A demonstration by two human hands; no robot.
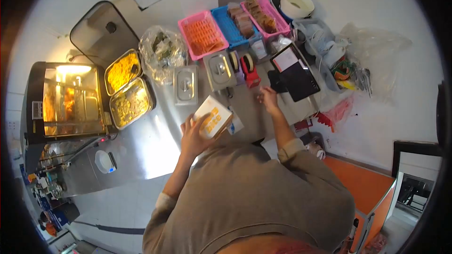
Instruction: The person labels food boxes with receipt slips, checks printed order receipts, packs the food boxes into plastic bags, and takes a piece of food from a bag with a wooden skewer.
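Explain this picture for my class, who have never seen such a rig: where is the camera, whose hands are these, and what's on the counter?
There's no robot. One head-worn camera looks down past the wearer's own body. The left hand holds a white box with orange lettering. The right hand is near a tablet; whether it grips anything small is unclear. The metal counter bears food trays, lidded metal containers and plastic baskets.

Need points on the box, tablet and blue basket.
Box (212,112): head view, on its printed lid.
Tablet (301,83): head view, on the dark part of its screen.
Blue basket (226,24): head view, on its bare floor, left of the packs.
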